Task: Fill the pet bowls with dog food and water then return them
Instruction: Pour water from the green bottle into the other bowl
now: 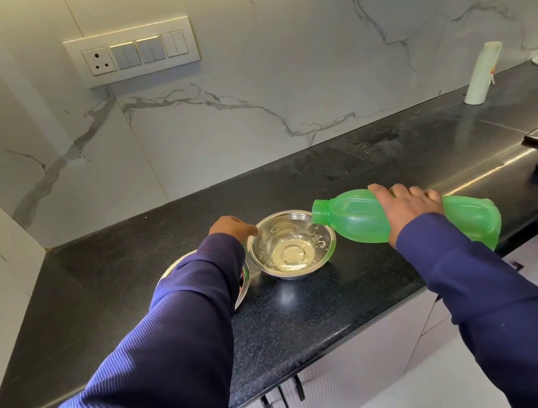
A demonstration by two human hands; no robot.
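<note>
A: Starting at your left: a second bowl sat on the counter, mostly hidden under your left sleeve. Could you tell whether food was in it?

B: No, your arm covered it. Your left hand was at the near-left rim of the water bowl, fingers curled. Whether it pinched the rim or only touched it, I could not tell.

A: And the right side?

B: Your right hand gripped the green bottle round its middle, tipped almost flat, its uncapped mouth over the bowl's right rim. Water was going in; the bottom was rippled and only shallowly covered.

A: What could have gone wrong from there?

B: The mouth sat right at the rim's edge, so a small drift right would have sent water onto the counter. Tipping steeper would likely have made it gulp and splash. And a full bowl, steel and slick, would have sloshed when you carried it back.
</note>
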